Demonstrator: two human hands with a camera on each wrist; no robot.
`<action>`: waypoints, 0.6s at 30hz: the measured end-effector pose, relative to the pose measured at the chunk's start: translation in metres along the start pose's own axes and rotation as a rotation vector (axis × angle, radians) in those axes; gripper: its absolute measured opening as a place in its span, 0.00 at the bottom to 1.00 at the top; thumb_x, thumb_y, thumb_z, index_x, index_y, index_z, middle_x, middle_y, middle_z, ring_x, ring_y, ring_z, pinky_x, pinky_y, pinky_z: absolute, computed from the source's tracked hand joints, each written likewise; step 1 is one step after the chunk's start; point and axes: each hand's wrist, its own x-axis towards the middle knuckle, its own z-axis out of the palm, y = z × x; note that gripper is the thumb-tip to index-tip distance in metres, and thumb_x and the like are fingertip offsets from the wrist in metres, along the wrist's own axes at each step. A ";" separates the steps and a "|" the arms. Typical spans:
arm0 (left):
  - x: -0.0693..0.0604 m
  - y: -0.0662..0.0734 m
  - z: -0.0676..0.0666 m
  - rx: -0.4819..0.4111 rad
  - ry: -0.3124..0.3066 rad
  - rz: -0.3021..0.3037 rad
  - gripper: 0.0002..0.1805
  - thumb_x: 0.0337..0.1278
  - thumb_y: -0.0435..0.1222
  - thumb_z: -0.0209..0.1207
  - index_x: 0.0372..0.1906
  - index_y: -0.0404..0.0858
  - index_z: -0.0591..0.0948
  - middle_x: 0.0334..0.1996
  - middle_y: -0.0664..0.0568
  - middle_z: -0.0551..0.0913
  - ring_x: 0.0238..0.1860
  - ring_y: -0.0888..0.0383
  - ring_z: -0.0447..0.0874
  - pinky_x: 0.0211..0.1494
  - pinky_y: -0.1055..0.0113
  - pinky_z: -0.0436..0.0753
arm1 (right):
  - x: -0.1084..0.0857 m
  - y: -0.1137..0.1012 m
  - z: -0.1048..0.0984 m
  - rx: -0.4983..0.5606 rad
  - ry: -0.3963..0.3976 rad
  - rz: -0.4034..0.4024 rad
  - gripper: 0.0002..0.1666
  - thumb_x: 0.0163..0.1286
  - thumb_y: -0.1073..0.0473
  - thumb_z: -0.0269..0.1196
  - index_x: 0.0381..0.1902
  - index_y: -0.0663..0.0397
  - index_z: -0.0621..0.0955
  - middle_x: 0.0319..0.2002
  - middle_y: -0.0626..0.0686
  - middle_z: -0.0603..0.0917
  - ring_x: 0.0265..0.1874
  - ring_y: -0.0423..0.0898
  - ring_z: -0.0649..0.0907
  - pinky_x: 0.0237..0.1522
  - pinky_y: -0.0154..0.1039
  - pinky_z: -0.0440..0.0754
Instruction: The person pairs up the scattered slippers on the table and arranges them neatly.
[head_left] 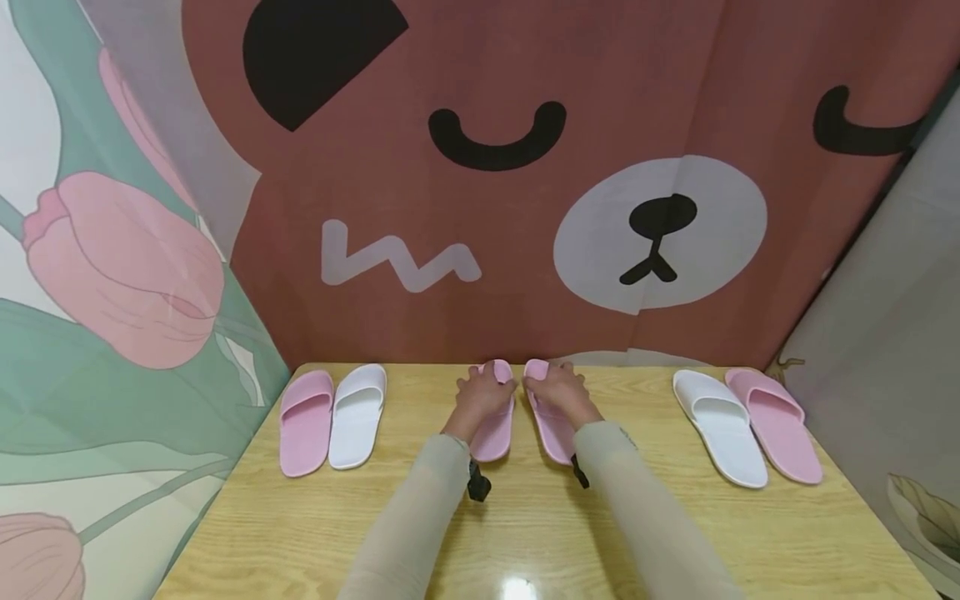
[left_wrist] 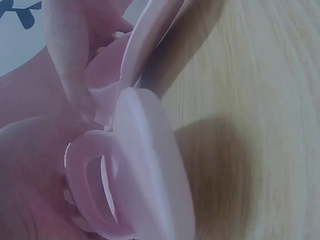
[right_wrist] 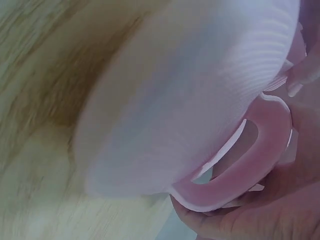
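Two pink slippers are at the middle of the back edge, one under each hand. My left hand (head_left: pixel 483 395) grips the left pink slipper (head_left: pixel 492 438) across its strap end. The right pink slipper (head_left: pixel 553 435) is held the same way by my right hand (head_left: pixel 564 393). In the left wrist view a slipper (left_wrist: pixel 150 165) stands tilted above its shadow, its strap toward the hand. The right wrist view shows a ribbed slipper underside (right_wrist: pixel 200 100), also tilted off the wood, with fingers (right_wrist: pixel 260 217) by the strap. Parts of both straps are hidden by the hands.
On the wooden tabletop (head_left: pixel 517 542), a pink slipper (head_left: pixel 306 437) and a white slipper (head_left: pixel 356 429) lie at the left. Another white slipper (head_left: pixel 727 442) and pink slipper (head_left: pixel 783 437) lie at the right. A bear-print curtain (head_left: pixel 450 325) stands behind.
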 end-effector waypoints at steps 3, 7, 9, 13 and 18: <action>0.001 0.000 -0.002 0.022 -0.023 0.015 0.41 0.70 0.58 0.50 0.75 0.34 0.64 0.68 0.31 0.66 0.67 0.29 0.64 0.64 0.38 0.69 | -0.001 -0.001 0.000 0.005 -0.010 -0.006 0.46 0.71 0.33 0.54 0.72 0.62 0.70 0.71 0.73 0.61 0.68 0.79 0.61 0.63 0.72 0.64; 0.001 0.001 -0.005 0.062 -0.059 0.031 0.37 0.74 0.53 0.45 0.71 0.26 0.67 0.66 0.29 0.69 0.68 0.32 0.66 0.69 0.40 0.63 | -0.002 -0.003 -0.002 -0.008 -0.053 0.015 0.47 0.75 0.33 0.49 0.74 0.66 0.65 0.73 0.75 0.57 0.70 0.79 0.57 0.66 0.72 0.62; 0.000 0.001 -0.006 0.065 -0.065 0.032 0.35 0.74 0.51 0.47 0.70 0.26 0.68 0.65 0.28 0.69 0.67 0.31 0.67 0.70 0.40 0.63 | -0.002 -0.004 -0.001 -0.019 -0.076 0.025 0.47 0.76 0.34 0.49 0.75 0.68 0.63 0.73 0.76 0.56 0.71 0.78 0.56 0.67 0.72 0.61; -0.001 -0.001 -0.006 0.059 -0.060 0.030 0.35 0.73 0.51 0.50 0.70 0.27 0.68 0.65 0.28 0.69 0.66 0.28 0.67 0.69 0.41 0.66 | -0.003 -0.004 0.001 -0.025 -0.071 0.039 0.46 0.75 0.36 0.52 0.74 0.67 0.65 0.72 0.74 0.58 0.71 0.76 0.58 0.66 0.73 0.62; -0.003 0.000 -0.008 0.042 -0.051 0.027 0.35 0.72 0.51 0.52 0.70 0.28 0.69 0.65 0.29 0.69 0.65 0.30 0.67 0.64 0.43 0.72 | -0.004 -0.002 0.003 -0.004 -0.004 0.038 0.43 0.72 0.36 0.56 0.69 0.64 0.72 0.66 0.71 0.65 0.64 0.71 0.66 0.61 0.69 0.69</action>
